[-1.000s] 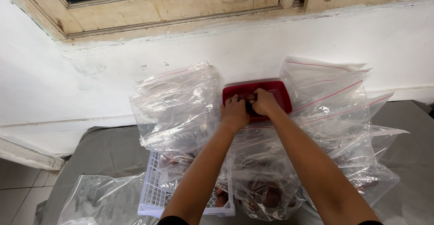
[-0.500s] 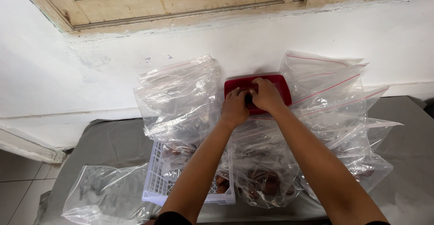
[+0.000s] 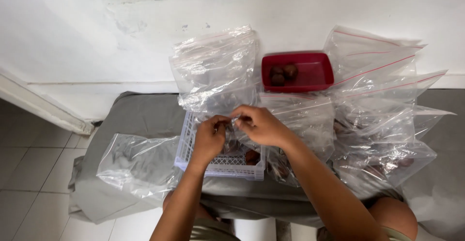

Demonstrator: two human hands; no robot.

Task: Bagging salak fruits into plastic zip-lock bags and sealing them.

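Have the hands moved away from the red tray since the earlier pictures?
Yes. Both the left hand and the right hand have come back from the red tray towards the person, and are now over the white basket, fingertips together.

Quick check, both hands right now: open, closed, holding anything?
Left hand: closed, fingers pinching a clear plastic zip bag above the white lattice basket.
Right hand: closed, pinching the same bag from the other side.
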